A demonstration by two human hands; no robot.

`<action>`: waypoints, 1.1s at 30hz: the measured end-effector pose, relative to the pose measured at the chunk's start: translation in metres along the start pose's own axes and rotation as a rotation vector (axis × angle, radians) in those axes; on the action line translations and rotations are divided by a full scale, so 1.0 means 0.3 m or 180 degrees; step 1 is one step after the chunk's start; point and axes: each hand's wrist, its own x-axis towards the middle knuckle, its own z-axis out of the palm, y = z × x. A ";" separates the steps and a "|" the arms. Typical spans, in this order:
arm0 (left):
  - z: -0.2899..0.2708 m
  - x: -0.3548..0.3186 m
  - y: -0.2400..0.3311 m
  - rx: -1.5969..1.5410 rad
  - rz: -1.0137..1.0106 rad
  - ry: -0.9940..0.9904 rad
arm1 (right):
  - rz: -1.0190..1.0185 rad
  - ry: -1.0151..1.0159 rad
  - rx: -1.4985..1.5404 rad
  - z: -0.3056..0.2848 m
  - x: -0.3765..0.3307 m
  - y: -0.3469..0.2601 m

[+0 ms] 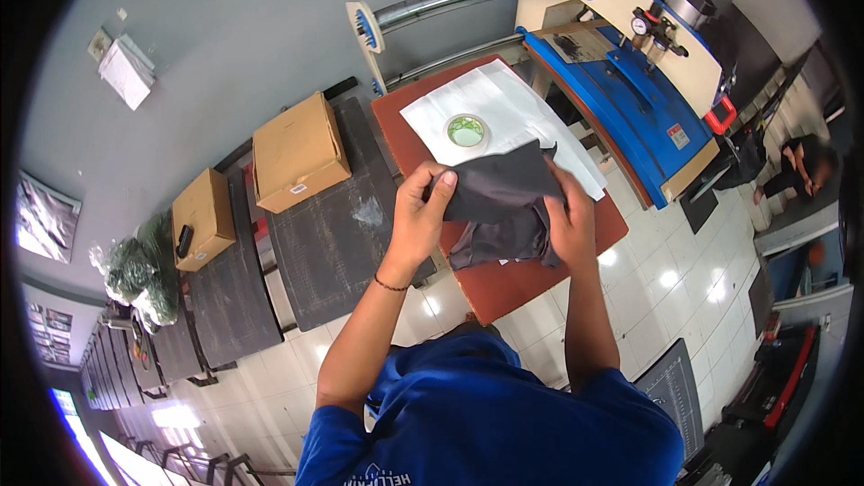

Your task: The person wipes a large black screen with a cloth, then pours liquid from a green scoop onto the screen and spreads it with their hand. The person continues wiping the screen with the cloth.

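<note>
A piece of dark grey cloth is stretched between my two hands, above a reddish-brown board. My left hand pinches its left edge between thumb and fingers. On the other side, my right hand grips the right edge, with its fingertips partly hidden by the fabric. More dark cloth lies bunched just below, on the board; whether it is the same piece I cannot tell. Beyond the cloth, a roll of tape with a green-printed core lies on white sheets.
A large blue and cream press machine stands at the back right. Left of the board are dark flat platens bearing two cardboard boxes. Clear plastic bags are heaped farther left. Another person sits at the far right.
</note>
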 end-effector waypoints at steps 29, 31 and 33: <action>-0.663 -0.592 0.197 -0.1665 -0.0627 0.1502 | -0.0957 -0.2675 0.1008 0.734 -0.318 -0.470; -0.758 -0.666 0.227 -0.1405 -0.0663 0.1917 | 0.0159 -0.3409 0.0979 0.819 -0.337 -0.524; -0.879 -0.762 0.277 -0.1333 -0.0466 0.1925 | 0.0646 -0.3275 0.1650 0.929 -0.383 -0.552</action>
